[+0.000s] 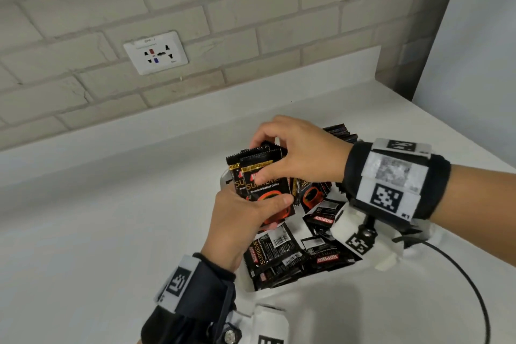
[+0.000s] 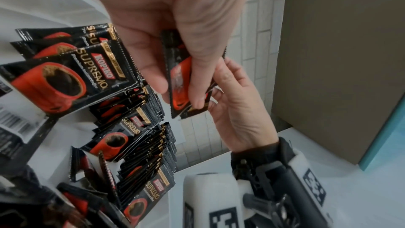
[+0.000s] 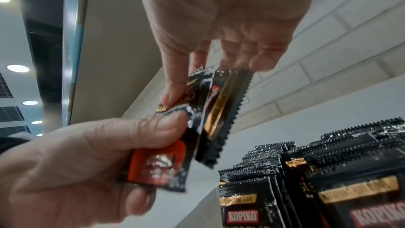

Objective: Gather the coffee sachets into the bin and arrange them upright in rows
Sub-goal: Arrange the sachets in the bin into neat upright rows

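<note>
A small stack of black coffee sachets (image 1: 259, 184) with a red cup print is held upright above the bin. My left hand (image 1: 245, 212) grips the stack's lower part, thumb across the front. My right hand (image 1: 290, 153) pinches the stack's top edge from above. The left wrist view shows the same stack (image 2: 186, 79) between both hands, and so does the right wrist view (image 3: 210, 113). Below lies the white bin (image 1: 226, 176), mostly hidden. Rows of upright sachets (image 2: 149, 145) stand in it, and loose sachets (image 1: 284, 254) lie flat at its near end.
The bin sits on a white counter (image 1: 111, 218) against a pale brick wall with a power socket (image 1: 156, 53). A black cable (image 1: 460, 282) trails over the counter at the right. A wall corner (image 1: 435, 36) stands at the far right.
</note>
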The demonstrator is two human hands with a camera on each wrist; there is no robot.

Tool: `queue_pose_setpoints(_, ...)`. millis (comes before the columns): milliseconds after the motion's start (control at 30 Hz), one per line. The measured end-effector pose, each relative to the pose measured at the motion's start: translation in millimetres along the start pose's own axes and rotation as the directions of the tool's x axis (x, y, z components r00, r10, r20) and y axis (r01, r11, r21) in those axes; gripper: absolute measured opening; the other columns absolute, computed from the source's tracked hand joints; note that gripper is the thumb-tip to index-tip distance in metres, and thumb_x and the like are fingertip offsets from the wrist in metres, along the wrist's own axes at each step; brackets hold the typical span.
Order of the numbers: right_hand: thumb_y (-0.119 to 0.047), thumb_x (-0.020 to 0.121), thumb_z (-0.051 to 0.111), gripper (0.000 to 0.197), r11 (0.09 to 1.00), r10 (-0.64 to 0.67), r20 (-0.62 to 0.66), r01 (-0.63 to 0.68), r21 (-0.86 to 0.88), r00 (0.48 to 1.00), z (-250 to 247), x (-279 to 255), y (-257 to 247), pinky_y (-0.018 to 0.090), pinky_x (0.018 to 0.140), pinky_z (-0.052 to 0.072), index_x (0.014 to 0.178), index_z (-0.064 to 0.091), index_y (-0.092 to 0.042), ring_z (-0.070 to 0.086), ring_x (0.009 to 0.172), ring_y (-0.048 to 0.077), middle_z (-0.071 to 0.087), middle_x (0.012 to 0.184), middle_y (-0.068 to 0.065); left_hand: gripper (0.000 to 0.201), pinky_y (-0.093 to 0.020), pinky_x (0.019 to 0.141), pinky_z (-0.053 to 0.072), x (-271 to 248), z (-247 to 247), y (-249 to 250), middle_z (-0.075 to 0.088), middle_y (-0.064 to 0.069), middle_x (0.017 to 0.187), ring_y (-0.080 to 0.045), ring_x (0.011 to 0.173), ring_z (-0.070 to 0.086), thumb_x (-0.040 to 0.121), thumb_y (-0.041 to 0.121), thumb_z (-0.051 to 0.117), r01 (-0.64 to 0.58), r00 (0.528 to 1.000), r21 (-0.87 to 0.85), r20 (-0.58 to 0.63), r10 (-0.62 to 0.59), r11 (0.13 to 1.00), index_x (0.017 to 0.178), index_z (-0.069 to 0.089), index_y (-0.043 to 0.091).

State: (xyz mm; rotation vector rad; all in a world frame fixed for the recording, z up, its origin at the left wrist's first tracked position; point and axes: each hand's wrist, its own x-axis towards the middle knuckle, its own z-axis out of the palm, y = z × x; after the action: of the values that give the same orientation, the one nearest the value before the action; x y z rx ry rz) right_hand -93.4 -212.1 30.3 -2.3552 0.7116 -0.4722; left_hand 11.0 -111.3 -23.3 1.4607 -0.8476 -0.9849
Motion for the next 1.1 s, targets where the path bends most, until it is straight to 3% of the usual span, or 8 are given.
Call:
queue_pose_setpoints(100,-0.027,0.071,0.077,0.029,0.999,0.002,0.063,-0.004,0.034,0.998,-4,0,0,0.012,0.077,0.035,0.092,0.058,-0.03,0.045,0.094,0.005,0.044,0.099,-0.009,0.051,-0.02,0.049,0.051,-2,-1,-1,0.072,-0.004,0.08,-0.013,0.064,0.07,0.063,0.007,0.08,0.022,0.999,0.024,0.024,-0.022,0.999,0.11,0.06,0.006)
queue_pose_setpoints(233,-0.027,0.072,0.076,0.024,1.0,0.001,0.093,0.002,-0.025,0.996,-9,4,-3,0.033,0.099,0.035,0.073,0.053,-0.034,0.044,0.11,0.014,0.047,0.108,-0.007,0.035,-0.019,0.048,0.051,-3,-3,-2,0.072,-0.002,0.077,-0.013,0.063,0.069,0.066,0.009,0.078,0.045,0.998,0.028,0.046,-0.047,0.999,0.098,0.065,0.009)
queue_pose_setpoints(300,-0.029,0.073,0.075,0.026,0.999,0.01,0.067,-0.008,-0.032,0.998,-15,6,-1,0.029,0.096,0.038,0.068,0.05,-0.036,0.048,0.103,0.01,0.051,0.106,-0.005,0.026,-0.019,0.048,0.052,-1,-5,-1,0.072,-0.002,0.073,-0.014,0.062,0.068,0.067,0.01,0.077,0.051,0.998,0.001,0.035,-0.051,0.999,0.09,0.066,0.013)
queue_pose_setpoints(400,-0.026,0.076,0.073,0.019,0.998,0.05,0.033,-0.05,0.029,0.998,-30,10,3,0.003,0.06,0.036,0.071,0.055,-0.027,0.05,0.063,-0.014,0.059,0.072,-0.019,0.026,-0.019,0.048,0.052,0,-11,1,0.071,-0.001,0.072,-0.011,0.059,0.066,0.067,0.014,0.075,0.033,0.999,-0.044,-0.006,-0.033,0.998,0.091,0.067,0.016)
queue_pose_setpoints(567,-0.008,0.079,0.069,0.017,0.951,0.126,-0.045,-0.108,0.29,0.991,-55,13,17,0.003,0.043,0.035,0.073,0.055,-0.015,0.052,0.041,-0.007,0.06,0.046,-0.016,0.021,-0.019,0.046,0.052,1,-23,-2,0.071,0.001,0.067,-0.009,0.055,0.066,0.069,0.015,0.07,0.012,0.996,-0.117,-0.084,-0.022,0.993,0.089,0.065,0.015)
queue_pose_setpoints(733,-0.016,0.078,0.071,0.023,0.976,0.214,0.112,-0.209,-0.054,0.97,-53,16,37,0.022,0.07,0.045,0.078,0.051,-0.026,0.058,0.063,0.002,0.063,0.075,-0.009,0.011,-0.019,0.049,0.054,3,-33,-4,0.071,0.001,0.068,-0.008,0.056,0.066,0.079,0.014,0.066,0.022,0.989,-0.174,-0.137,-0.046,0.985,0.089,0.065,0.015)
queue_pose_setpoints(867,-0.02,0.081,0.069,0.022,0.946,0.282,0.182,-0.242,-0.213,0.942,-35,17,50,0.022,0.075,0.039,0.1,0.057,-0.018,0.055,0.079,0.008,0.057,0.086,-0.01,0.009,-0.019,0.049,0.054,4,-30,-6,0.071,0.002,0.068,-0.008,0.057,0.066,0.079,0.013,0.066,0.049,0.99,-0.149,-0.126,-0.068,0.988,0.089,0.065,0.015)
queue_pose_setpoints(1100,-0.014,0.08,0.069,0.018,0.964,0.263,0.038,-0.264,0.042,0.964,-55,20,49,0.01,0.061,0.043,0.091,0.056,-0.021,0.057,0.063,-0.003,0.061,0.076,-0.011,0.007,-0.019,0.046,0.05,5,-32,-7,0.068,0.005,0.063,-0.007,0.058,0.064,0.088,0.02,0.059,0.037,0.981,-0.091,-0.184,-0.053,0.995,0.086,0.064,0.016)
